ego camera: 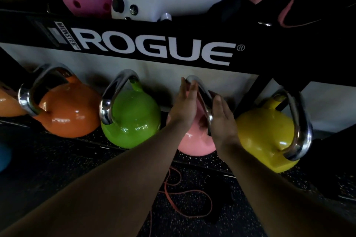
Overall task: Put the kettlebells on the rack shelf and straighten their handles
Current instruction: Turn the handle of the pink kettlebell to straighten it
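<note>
Head view: four kettlebells racked on lower shelf (134, 151). Left hand (183, 106) and right hand (223, 119), palms flat, press pink kettlebell (194, 144) handle (200, 94) between them. Straightening underway; yellow kettlebell (265, 136) looks unaligned.

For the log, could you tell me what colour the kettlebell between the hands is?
Pink kettlebell, chrome handle; head view.
</note>
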